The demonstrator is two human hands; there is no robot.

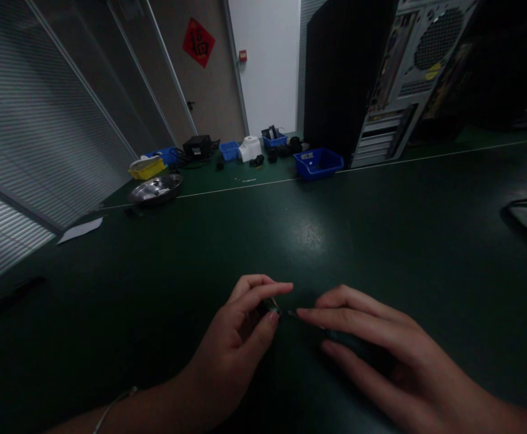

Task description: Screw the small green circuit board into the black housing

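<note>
My left hand (239, 334) is closed, thumb and fingers pinching a small greenish, partly shiny piece (271, 306). Its index finger stretches out over the top of the piece, and most of the piece is hidden, so its kind is unclear. To the right, my right hand (381, 343) hovers low over or rests on the dark green tabletop (227, 241), thumb apart from the fingers. By its index fingertip lies a tiny thin piece (292, 313), too dim to name. A gap separates the two hands.
A blue bin (318, 164) stands before a black computer tower (349, 78). Toward the back left are a metal bowl (155, 188), a yellow tray (148, 169), a white device (249, 149) and smaller blue baskets. A black cable (526, 208) lies at right, paper (81, 229) at left.
</note>
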